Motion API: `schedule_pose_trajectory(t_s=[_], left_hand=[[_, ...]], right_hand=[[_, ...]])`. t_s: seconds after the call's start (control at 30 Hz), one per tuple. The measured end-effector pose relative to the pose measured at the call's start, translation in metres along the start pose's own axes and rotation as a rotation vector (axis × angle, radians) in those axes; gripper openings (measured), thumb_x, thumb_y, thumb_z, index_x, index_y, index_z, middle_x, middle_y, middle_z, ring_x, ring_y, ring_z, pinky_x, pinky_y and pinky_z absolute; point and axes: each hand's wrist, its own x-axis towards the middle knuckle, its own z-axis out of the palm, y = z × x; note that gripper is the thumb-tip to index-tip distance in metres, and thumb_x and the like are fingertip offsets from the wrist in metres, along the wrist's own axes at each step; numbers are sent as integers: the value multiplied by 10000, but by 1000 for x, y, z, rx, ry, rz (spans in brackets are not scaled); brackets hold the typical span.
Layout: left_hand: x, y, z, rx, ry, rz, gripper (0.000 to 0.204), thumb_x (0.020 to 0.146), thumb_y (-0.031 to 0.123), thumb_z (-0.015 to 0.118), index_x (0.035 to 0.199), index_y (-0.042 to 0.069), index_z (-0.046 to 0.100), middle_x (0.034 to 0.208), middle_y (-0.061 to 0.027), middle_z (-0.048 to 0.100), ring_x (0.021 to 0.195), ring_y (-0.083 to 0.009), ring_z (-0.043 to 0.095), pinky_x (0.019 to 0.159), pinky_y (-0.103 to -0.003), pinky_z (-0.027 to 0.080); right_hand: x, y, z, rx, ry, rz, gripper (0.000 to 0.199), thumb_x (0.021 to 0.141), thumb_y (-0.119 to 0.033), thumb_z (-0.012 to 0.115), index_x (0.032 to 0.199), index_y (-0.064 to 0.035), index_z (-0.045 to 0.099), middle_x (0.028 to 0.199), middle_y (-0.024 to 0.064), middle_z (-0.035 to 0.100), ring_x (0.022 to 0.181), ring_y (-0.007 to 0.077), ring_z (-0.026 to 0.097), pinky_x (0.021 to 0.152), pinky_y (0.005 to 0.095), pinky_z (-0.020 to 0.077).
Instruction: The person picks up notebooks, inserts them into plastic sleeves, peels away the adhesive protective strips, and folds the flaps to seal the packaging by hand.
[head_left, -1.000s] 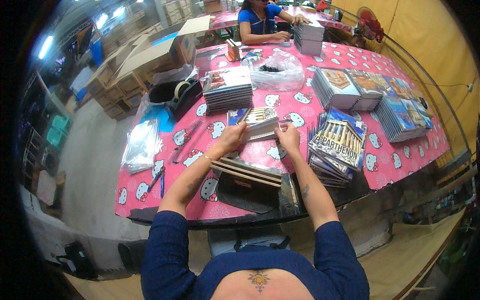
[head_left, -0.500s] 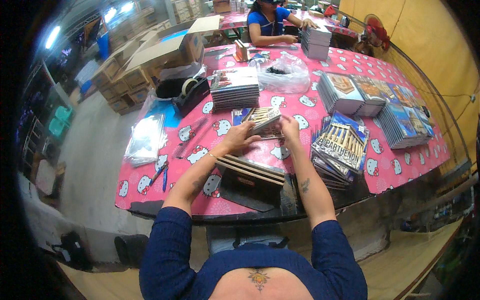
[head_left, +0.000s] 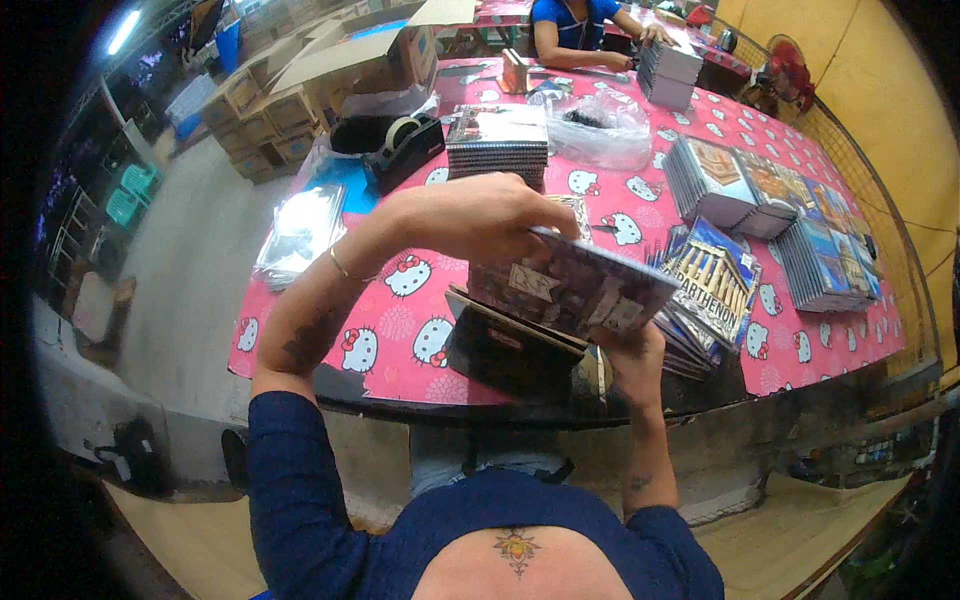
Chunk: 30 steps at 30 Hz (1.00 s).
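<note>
Both my hands hold a notebook (head_left: 590,288) with a dark printed cover, tilted up above the near part of the table. My left hand (head_left: 490,215) arches over it, fingers closed on its upper left edge. My right hand (head_left: 635,355) grips it from below at the lower right; part of those fingers is hidden behind it. Under the notebook stands a black holder (head_left: 515,355) with thin board edges along its top. A fanned pile of notebooks (head_left: 712,285) with a columned building on the cover lies right of my right hand.
Ahead are a notebook stack (head_left: 497,150), a black tape dispenser (head_left: 405,155) and a clear plastic bag (head_left: 600,140). Clear plastic sleeves (head_left: 303,232) lie left. More notebook stacks (head_left: 825,262) stand right. Across the table, a person in blue (head_left: 575,35) touches a tall stack (head_left: 668,75).
My hands have brought the notebook nearer and turned it up on edge. My left hand has risen over its top; my right hand has moved down beneath it. The view has shifted slightly.
</note>
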Motion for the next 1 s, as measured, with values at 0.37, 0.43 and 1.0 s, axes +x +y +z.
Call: schedule_pose_trajectory(t_s=[0.37,0.43,1.0], left_hand=[[1,13,9,160,9,96,262,842,128,627,1101,89,608,793,-199,649,783,-389,645,680,-502,479],[-2,18,10,194,-9,42,264,833,111,619,1095,85,604,793,-201,648,786,-393,645,682,-504,485],[-83,-44,237,-517,1296,-660,365,949,300,572,1180,25,634,1221,-223,587,1190,-405,528,1026,-457,396]], right_hand=[[-23,14,14,-114,167,-58,208,842,-21,745,1036,-14,672,962,15,688,851,99,605,753,257,478],[-23,13,20,-84,174,-78,206,839,-20,746,1031,-13,672,959,19,691,848,103,612,760,259,481],[-27,71,34,-151,45,2,537,850,-58,747,1311,-19,475,1218,95,566,1107,203,561,981,325,445]])
